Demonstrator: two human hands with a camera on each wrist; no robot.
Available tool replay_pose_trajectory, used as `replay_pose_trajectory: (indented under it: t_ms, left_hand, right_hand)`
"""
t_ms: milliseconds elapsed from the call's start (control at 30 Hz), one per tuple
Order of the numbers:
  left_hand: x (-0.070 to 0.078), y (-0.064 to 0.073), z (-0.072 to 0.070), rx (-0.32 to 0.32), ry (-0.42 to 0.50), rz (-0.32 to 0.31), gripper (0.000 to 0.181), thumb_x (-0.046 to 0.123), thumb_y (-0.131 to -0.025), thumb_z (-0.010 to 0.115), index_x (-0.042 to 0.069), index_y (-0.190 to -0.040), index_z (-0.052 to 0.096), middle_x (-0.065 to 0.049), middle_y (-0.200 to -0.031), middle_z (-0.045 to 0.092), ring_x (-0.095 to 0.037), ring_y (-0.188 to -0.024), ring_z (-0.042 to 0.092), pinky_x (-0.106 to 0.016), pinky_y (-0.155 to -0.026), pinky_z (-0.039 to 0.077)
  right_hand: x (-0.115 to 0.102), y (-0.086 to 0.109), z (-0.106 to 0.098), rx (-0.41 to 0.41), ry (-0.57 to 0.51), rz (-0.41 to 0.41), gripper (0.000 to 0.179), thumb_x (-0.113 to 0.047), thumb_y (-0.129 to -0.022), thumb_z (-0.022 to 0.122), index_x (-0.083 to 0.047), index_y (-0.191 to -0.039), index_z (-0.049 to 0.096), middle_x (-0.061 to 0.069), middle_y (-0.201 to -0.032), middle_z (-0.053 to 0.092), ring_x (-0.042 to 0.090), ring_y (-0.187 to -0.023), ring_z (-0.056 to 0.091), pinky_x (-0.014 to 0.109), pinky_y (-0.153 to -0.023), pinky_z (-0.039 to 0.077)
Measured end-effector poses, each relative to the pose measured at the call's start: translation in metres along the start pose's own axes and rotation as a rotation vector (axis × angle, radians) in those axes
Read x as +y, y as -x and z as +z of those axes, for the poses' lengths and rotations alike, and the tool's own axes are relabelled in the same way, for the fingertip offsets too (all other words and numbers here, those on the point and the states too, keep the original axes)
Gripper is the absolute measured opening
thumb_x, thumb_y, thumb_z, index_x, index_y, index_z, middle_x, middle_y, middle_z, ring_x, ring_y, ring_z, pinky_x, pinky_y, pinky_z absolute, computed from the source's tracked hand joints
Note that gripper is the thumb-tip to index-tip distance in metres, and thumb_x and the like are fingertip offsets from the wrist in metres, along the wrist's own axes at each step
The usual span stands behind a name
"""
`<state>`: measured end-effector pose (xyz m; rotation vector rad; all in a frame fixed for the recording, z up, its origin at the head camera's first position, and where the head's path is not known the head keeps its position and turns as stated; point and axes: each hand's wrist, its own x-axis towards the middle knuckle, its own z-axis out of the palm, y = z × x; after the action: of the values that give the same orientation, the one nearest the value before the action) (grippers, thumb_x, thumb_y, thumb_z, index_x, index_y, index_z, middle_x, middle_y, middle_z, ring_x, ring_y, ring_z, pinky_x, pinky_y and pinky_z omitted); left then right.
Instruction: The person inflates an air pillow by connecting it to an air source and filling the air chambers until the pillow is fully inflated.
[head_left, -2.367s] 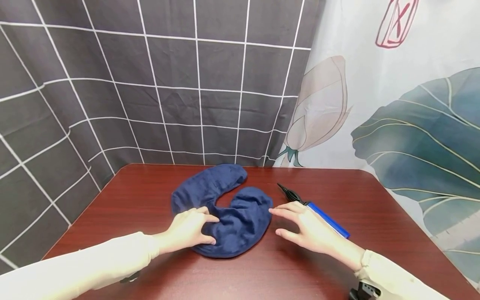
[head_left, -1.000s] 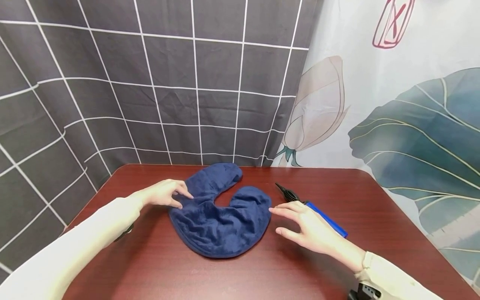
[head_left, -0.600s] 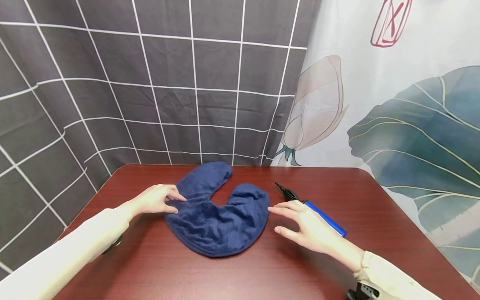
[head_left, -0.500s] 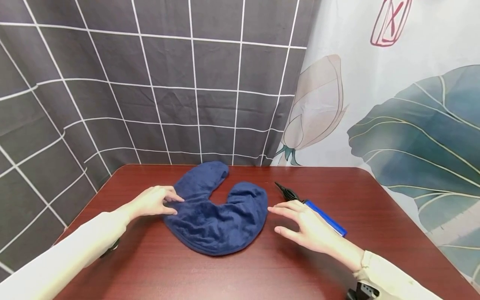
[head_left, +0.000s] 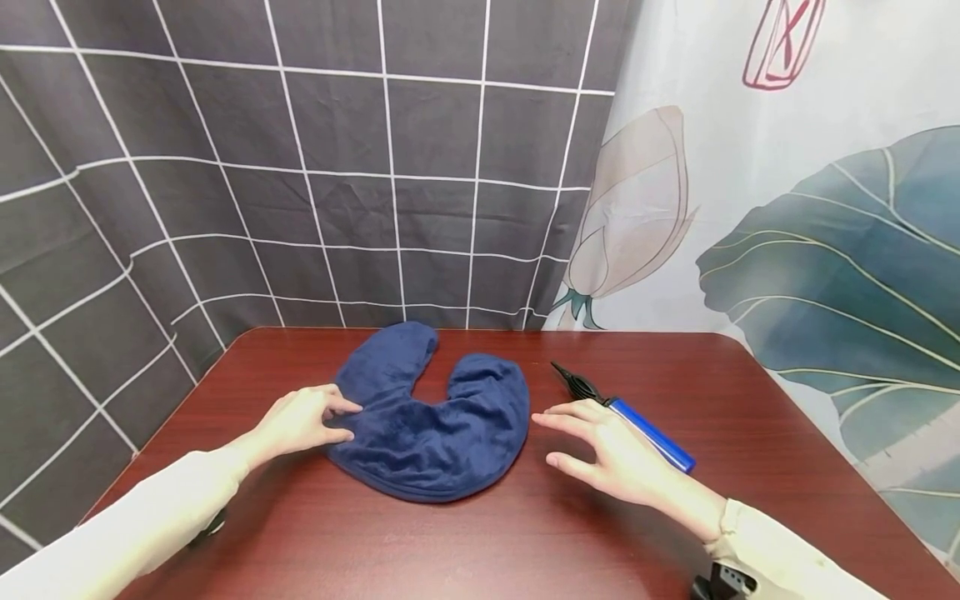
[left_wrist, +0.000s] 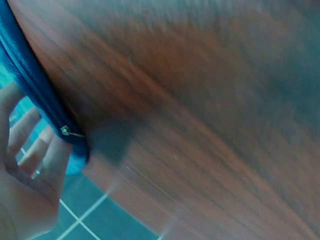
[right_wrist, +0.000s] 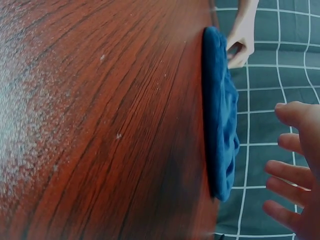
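Observation:
A navy plush U-shaped neck pillow [head_left: 442, 437] lies rather flat and wrinkled on the table, its gap facing the back. Resting on its left side, my left hand [head_left: 303, 421] has relaxed fingers, thumb and index apart. The left wrist view shows those fingers [left_wrist: 47, 155] against the pillow beside a zipper pull [left_wrist: 67, 131] on its seam. My right hand [head_left: 611, 450] hovers just off the pillow's right edge, fingers spread, holding nothing. Behind that hand lies a blue cylinder [head_left: 652, 433] with a black tapered nozzle, like a hand air pump, partly hidden.
The dark red wooden table [head_left: 480, 550] has rounded far corners. A grey curtain with white grid lines [head_left: 337, 200] hangs behind and to the left. On the right hangs a white cloth [head_left: 720, 150] printed with a flower bud and a large leaf.
My left hand has slid from the pillow's near middle to its left side, then back nearer. The pillow has turned counter-clockwise, its far tip swinging left. My right hand has hardly moved.

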<state>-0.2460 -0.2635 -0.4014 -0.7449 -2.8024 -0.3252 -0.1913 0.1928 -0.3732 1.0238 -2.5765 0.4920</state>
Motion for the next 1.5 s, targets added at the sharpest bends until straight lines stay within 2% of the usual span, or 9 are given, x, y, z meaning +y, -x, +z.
replay_pose_trajectory:
  t_ms: [200,333,567,800,1033,1367,1500]
  left_hand:
    - [0.017,0.005,-0.001,0.011,-0.023,-0.057,0.035,0.037,-0.068,0.086,0.026,-0.100,0.079,0.013,-0.074,0.058,0.000,-0.061,0.048,-0.022,-0.052,0.037]
    - [0.028,0.007,-0.001,0.005,-0.015,-0.093,0.035,0.037,-0.066,0.087,0.024,-0.097,0.079,0.013,-0.073,0.057,-0.002,-0.063,0.051,-0.024,-0.053,0.039]
    - [0.043,0.009,-0.002,0.005,-0.006,-0.135,0.034,0.037,-0.065,0.088,0.022,-0.094,0.076,0.011,-0.070,0.054,-0.003,-0.061,0.047,-0.026,-0.053,0.038]
    - [0.054,0.009,0.000,-0.006,0.004,-0.147,0.034,0.039,-0.064,0.089,0.023,-0.088,0.071,0.011,-0.067,0.054,-0.003,-0.062,0.047,-0.027,-0.053,0.038]
    - [0.065,0.008,0.002,-0.029,0.026,-0.144,0.034,0.039,-0.063,0.089,0.022,-0.084,0.068,0.011,-0.063,0.051,-0.001,-0.058,0.045,-0.025,-0.052,0.037]
    - [0.078,0.006,0.007,-0.020,0.028,-0.116,0.035,0.040,-0.064,0.089,0.020,-0.081,0.066,0.013,-0.060,0.048,0.000,-0.056,0.042,-0.021,-0.050,0.036]
    - [0.083,0.007,0.008,-0.022,0.056,-0.097,0.034,0.040,-0.065,0.089,0.020,-0.081,0.065,0.014,-0.059,0.048,0.002,-0.055,0.041,-0.019,-0.050,0.035]
  right_hand:
    - [-0.001,0.000,0.002,-0.008,-0.022,0.016,0.050,-0.038,-0.086,0.075,-0.026,-0.133,0.063,-0.006,-0.128,0.063,0.013,-0.119,0.059,0.039,-0.096,0.051]
    - [-0.002,0.001,0.006,-0.027,-0.042,0.061,0.051,-0.041,-0.087,0.073,-0.027,-0.135,0.061,-0.008,-0.129,0.063,0.012,-0.121,0.057,0.039,-0.098,0.051]
    - [-0.009,0.002,0.017,-0.042,-0.066,0.122,0.054,-0.047,-0.087,0.071,-0.027,-0.136,0.059,-0.011,-0.130,0.063,0.011,-0.122,0.058,0.038,-0.097,0.052]
    - [-0.014,0.005,0.030,0.007,-0.087,0.111,0.053,-0.044,-0.086,0.074,-0.024,-0.133,0.062,-0.009,-0.125,0.065,0.012,-0.116,0.061,0.038,-0.095,0.052]
    - [-0.018,0.007,0.036,-0.001,-0.134,0.075,0.053,-0.048,-0.085,0.073,-0.024,-0.131,0.063,-0.010,-0.121,0.065,0.011,-0.112,0.061,0.038,-0.094,0.052]
    - [-0.024,0.010,0.038,-0.002,-0.167,0.050,0.050,-0.048,-0.083,0.075,-0.024,-0.127,0.066,-0.013,-0.121,0.064,0.007,-0.112,0.061,0.034,-0.095,0.052]
    - [-0.026,0.012,0.037,-0.022,-0.178,0.061,0.049,-0.050,-0.085,0.073,-0.025,-0.126,0.066,-0.014,-0.122,0.063,0.007,-0.113,0.060,0.034,-0.095,0.053]
